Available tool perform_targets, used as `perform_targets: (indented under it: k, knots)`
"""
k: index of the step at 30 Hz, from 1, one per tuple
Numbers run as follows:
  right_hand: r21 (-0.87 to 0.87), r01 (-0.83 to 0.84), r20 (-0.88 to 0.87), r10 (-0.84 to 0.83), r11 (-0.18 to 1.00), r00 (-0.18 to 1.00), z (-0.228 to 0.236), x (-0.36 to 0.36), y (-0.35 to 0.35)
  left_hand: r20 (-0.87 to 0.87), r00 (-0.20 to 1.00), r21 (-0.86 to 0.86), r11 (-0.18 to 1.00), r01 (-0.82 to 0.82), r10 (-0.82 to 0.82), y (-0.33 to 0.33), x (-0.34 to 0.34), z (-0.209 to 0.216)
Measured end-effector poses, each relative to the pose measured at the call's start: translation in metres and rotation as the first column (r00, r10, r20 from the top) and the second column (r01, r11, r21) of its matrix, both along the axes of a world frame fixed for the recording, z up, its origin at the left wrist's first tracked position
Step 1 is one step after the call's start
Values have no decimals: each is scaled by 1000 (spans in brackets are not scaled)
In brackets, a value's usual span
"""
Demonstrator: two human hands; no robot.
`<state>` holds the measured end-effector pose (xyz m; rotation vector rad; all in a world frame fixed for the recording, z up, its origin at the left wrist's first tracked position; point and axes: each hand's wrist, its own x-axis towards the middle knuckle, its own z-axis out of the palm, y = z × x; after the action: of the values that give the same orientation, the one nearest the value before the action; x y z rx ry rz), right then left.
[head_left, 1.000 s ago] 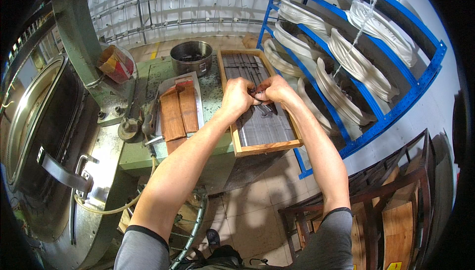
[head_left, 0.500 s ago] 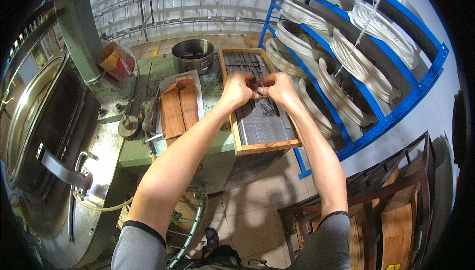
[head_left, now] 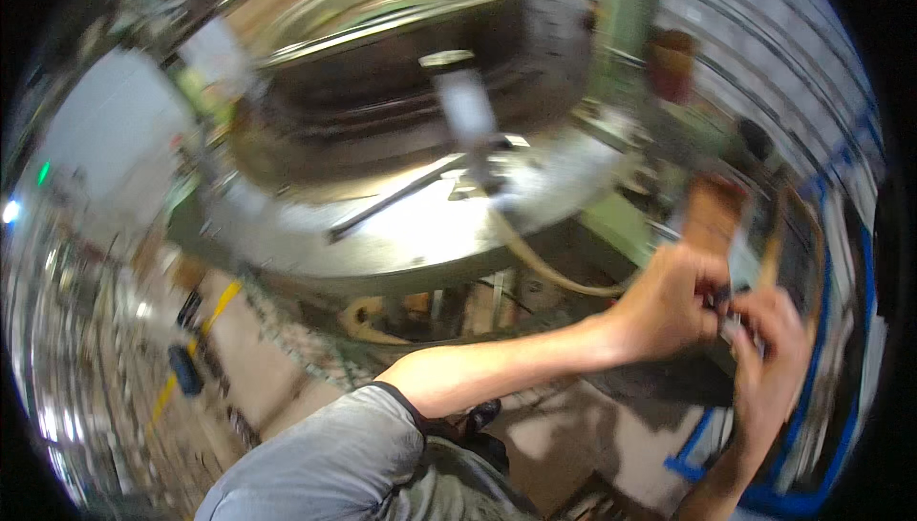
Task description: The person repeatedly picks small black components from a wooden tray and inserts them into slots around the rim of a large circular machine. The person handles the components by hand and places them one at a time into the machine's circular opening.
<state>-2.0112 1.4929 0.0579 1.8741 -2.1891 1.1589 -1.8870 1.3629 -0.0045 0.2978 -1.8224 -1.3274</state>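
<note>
My left hand [head_left: 673,301] and my right hand [head_left: 772,330] are close together at the right of the view, fingers bent inward and pinched. Between the fingertips is something small and dark; motion blur keeps its kind hidden. Just beyond my left hand lies a reddish-brown wooden block [head_left: 712,215] on the green workbench. Partly behind my right hand, a shallow wood-framed tray [head_left: 800,254] with a dark inside stands at the bench's right side.
A big round metal machine [head_left: 401,63] with a bright rim, a grey handle [head_left: 465,106] and a pale hose [head_left: 544,268] fills the middle. A red-brown pot [head_left: 671,63] stands by the green post [head_left: 630,5]. Blue rack framing [head_left: 821,330] runs along the right.
The view has swung left, so the round machine sits in the middle and the tray near the right rim. My hands have left the tray's top and stay together, fingers pinched.
</note>
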Motion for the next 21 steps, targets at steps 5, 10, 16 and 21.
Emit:
perform_targets:
  k: [5, 10, 16, 21]
  knots:
    - [10, -323, 125, 319, 946, 939, -3, 133, -39, 156, 978, 209, 963, -170, 139, 5, 170, 16]
    - [15, -590, 101, 586, 807, 804, 1, 252, -99, 193, 961, 399, 879, -260, 196, -19, 316, 19]
    - [9, -744, 35, 743, 668, 668, -30, 382, -202, 82, 961, 524, 809, -267, 264, -87, 457, 0]
    - [180, -786, 322, 720, 591, 615, -46, 464, -273, 218, 958, 454, 850, -267, 184, -147, 544, -12]
